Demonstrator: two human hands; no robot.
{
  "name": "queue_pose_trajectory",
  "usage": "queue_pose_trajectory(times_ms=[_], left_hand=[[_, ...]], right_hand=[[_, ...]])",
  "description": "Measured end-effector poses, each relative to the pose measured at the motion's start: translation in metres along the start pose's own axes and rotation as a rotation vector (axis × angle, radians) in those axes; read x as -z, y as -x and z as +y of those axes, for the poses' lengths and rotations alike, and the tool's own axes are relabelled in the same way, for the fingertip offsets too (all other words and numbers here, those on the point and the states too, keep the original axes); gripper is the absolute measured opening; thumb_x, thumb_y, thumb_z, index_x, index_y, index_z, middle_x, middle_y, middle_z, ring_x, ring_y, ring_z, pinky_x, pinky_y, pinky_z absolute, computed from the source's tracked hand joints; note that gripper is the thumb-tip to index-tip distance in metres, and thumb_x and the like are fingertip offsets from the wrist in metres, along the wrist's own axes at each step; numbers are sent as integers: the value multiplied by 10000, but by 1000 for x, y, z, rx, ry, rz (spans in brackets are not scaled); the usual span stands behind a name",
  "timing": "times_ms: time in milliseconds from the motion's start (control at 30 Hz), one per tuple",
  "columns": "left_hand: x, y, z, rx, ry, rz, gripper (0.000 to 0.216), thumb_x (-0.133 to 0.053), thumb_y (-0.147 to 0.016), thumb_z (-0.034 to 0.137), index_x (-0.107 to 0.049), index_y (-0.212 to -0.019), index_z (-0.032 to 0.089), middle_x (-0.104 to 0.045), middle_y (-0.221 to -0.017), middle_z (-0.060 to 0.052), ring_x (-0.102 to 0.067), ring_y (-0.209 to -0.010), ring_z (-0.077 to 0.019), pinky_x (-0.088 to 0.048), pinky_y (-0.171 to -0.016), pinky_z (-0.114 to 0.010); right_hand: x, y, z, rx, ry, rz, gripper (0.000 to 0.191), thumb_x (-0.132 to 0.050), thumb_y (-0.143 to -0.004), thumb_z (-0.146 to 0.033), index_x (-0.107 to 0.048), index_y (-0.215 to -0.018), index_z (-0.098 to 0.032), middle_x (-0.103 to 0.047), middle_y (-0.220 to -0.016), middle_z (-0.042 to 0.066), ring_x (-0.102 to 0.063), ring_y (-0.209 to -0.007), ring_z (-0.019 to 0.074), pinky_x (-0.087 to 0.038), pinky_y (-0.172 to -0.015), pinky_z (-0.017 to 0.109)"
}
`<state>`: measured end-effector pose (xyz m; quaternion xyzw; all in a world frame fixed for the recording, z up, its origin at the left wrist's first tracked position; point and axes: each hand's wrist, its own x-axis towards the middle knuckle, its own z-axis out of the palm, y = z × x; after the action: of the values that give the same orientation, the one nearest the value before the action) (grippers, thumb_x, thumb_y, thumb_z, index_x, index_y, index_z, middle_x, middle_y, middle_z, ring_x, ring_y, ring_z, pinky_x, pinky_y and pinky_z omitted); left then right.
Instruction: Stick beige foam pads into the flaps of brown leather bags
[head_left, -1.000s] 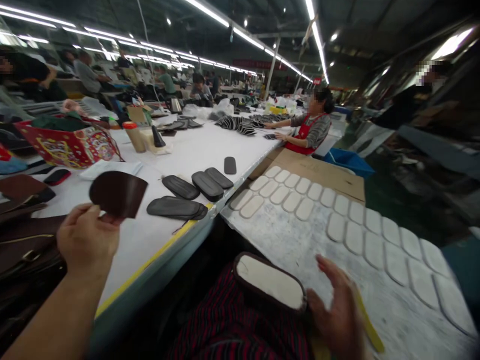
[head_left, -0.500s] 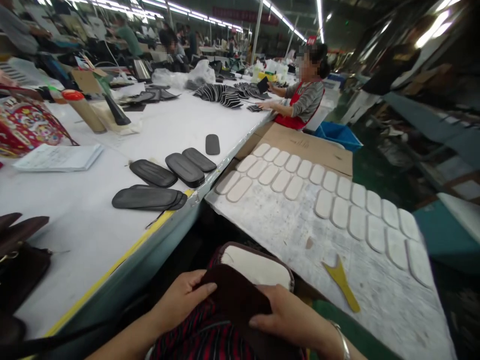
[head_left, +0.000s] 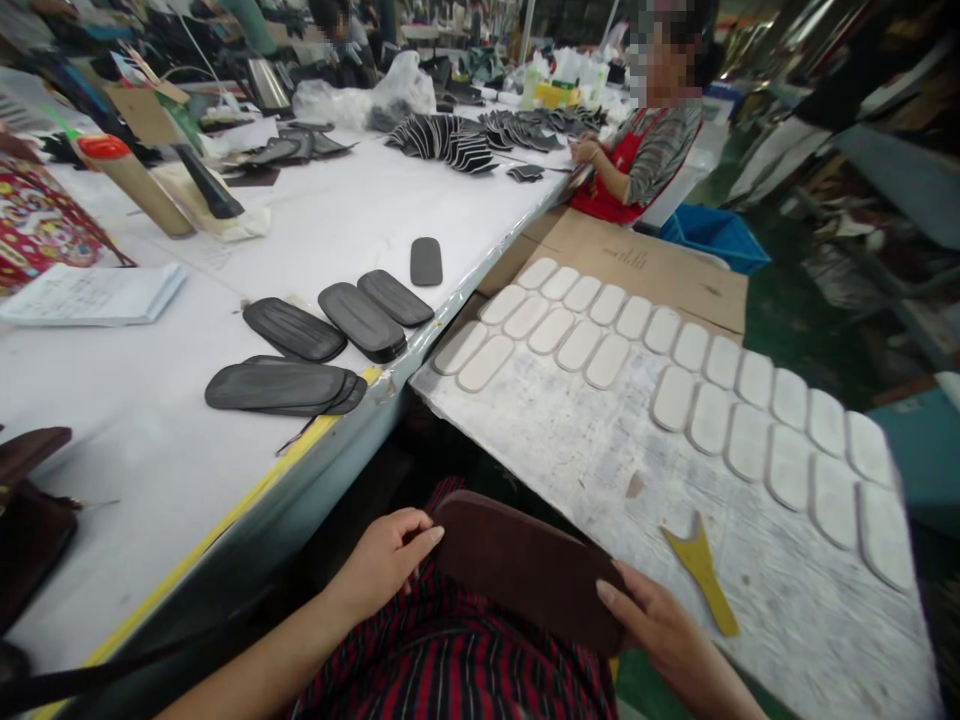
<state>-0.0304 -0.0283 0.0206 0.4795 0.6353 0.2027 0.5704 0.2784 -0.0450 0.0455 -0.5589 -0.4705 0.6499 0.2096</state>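
Observation:
Over my lap lies a long, rounded dark brown leather panel point(head_left: 525, 565), tilted down toward the right. My left hand point(head_left: 386, 560) is closed at its left end, thumb and forefinger pinching the edge. At the right end my right hand point(head_left: 652, 610) grips the panel, thumb on top and fingers behind the edge. The panel's underside is hidden. To the right, a yellow forked tool point(head_left: 701, 575) rests on the worn pale board point(head_left: 570, 450), apart from my right hand. White rounded pieces point(head_left: 746, 440) lie in rows on that board.
Grey rounded pieces point(head_left: 281, 385) lie stacked on the white table point(head_left: 150, 460) to the left, near its yellow-marked edge. A brown leather item point(head_left: 34, 530) sits at far left. Beyond the board are a cardboard sheet point(head_left: 630, 255), a blue crate point(head_left: 712, 238) and a seated person in a red apron point(head_left: 630, 165).
The brown leather, earlier raised and bent before a white-faced piece, now lies flatter, and the white face is out of sight. My right hand has moved right to the panel's end.

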Motion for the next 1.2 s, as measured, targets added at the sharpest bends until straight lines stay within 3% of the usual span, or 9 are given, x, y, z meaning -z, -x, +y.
queue_pose_trajectory(times_ms=[200, 700, 900, 1200], left_hand=[[-1, -12, 3, 95, 0, 34, 339, -548, -717, 497, -525, -643, 167, -406, -385, 76, -393, -315, -82, -336, -325, -182], [4, -18, -1, 157, 79, 17, 384, -570, -680, 536, -513, -618, 162, -417, -349, 67, -371, -291, -80, -275, -306, -182], [5, -19, 1, 166, 63, 11, 390, -564, -671, 549, -506, -607, 169, -403, -341, 73, -356, -287, -79, -255, -300, -182], [5, -20, 4, 119, 27, 30, 354, -560, -696, 501, -522, -588, 166, -385, -337, 74, -345, -299, -71, -231, -340, -187]], right_hand=[[-6, -10, 9, 18, 189, 164, 364, -438, -836, -478, -603, -958, -177, -645, -959, 75, -576, -923, 228, -464, -823, 300], [-5, -16, 24, -30, 193, 216, 362, -521, -778, -475, -630, -946, -174, -671, -938, 73, -619, -828, 226, -504, -753, 294], [-9, -15, 17, -50, 179, 221, 373, -517, -771, -500, -628, -925, -179, -671, -950, 71, -585, -974, 251, -500, -781, 285], [-7, -16, 17, -75, 262, 213, 391, -525, -740, -542, -615, -810, -167, -647, -737, 32, -593, -739, 206, -490, -642, 251]])
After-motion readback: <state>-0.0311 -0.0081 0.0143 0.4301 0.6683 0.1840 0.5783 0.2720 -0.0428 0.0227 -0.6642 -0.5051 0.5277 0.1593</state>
